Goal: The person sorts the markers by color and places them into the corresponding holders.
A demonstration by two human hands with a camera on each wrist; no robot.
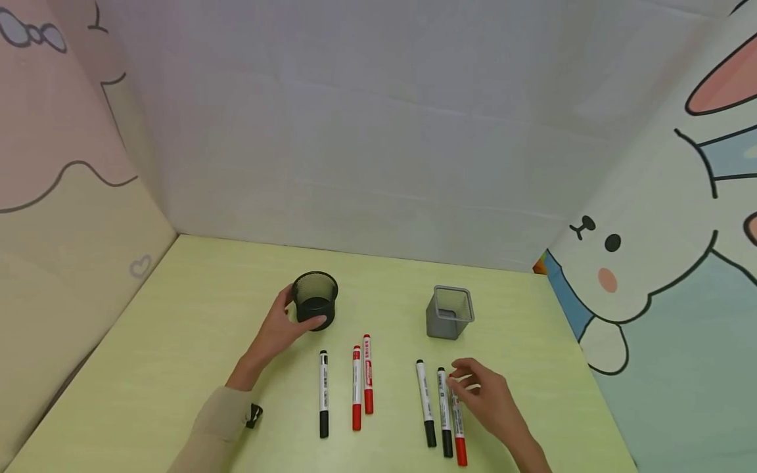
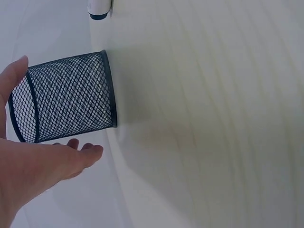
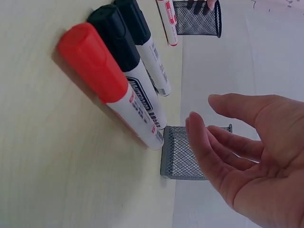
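In the head view a black mesh pen cup stands upright, and my left hand grips it from the left. The thumb lies across its front, the fingers at its left side. The left wrist view shows the mesh cup beside the thumb, with fingertips along its lower edge. My right hand hovers just over the upper end of a red-capped marker, thumb and fingers loosely bent and apart. That red-capped marker lies free of the fingers in the right wrist view.
Two black-capped markers lie left of the right hand. Two red markers and a black-capped marker lie mid-table. A square grey mesh holder stands behind the right group. A white sheet closes the back edge.
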